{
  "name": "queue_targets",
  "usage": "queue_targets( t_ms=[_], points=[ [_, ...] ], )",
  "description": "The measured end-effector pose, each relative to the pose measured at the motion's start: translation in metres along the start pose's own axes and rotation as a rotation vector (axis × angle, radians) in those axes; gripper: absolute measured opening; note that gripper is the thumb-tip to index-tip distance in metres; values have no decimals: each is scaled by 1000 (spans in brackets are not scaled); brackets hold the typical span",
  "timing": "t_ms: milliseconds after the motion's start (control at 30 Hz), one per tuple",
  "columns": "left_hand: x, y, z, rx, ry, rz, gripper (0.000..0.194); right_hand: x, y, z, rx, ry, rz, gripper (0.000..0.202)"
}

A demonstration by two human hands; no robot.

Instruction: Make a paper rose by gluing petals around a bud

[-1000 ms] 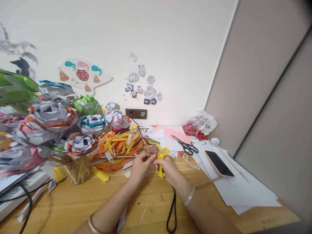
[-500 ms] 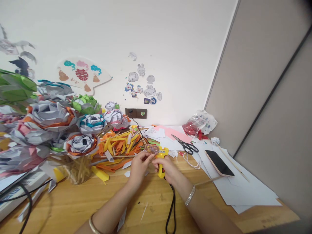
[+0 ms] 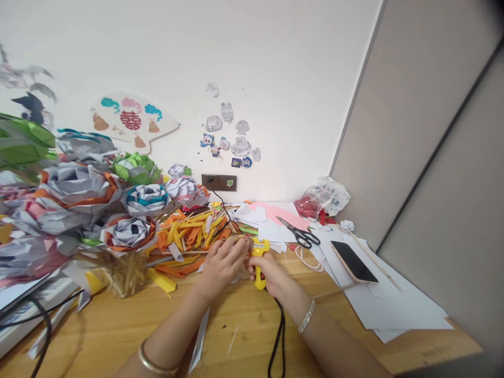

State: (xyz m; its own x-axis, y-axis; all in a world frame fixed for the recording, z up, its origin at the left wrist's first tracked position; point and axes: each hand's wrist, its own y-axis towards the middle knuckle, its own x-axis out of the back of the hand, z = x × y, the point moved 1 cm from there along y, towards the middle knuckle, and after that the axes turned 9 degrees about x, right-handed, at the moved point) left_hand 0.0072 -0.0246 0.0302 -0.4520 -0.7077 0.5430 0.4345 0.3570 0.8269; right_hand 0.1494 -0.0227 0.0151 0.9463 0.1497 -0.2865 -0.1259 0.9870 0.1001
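On the tabletop [image 3: 252, 331], I register scissors [image 3: 294, 229] beside a bead strand [image 3: 313, 269]; a phone [image 3: 354, 262] on white paper [image 3: 397, 310]; cartoon cutouts [image 3: 241, 146] on the wall [image 3: 275, 63].

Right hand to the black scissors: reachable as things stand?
Probably not without letting go: the right hand holds the yellow glue gun. Otherwise nothing tall seems to block the black scissors.
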Motion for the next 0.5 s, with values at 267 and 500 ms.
queue_targets(
  t_ms=[267, 500],
  points=[
    [-4, -4, 3, -89, 2, 30, 37, 1, -1, -1, -79, 8, 7, 8],
    [-8, -6, 6, -136, 28, 24, 37, 1, -1, -3, -97, 2, 29, 8]
  ],
)
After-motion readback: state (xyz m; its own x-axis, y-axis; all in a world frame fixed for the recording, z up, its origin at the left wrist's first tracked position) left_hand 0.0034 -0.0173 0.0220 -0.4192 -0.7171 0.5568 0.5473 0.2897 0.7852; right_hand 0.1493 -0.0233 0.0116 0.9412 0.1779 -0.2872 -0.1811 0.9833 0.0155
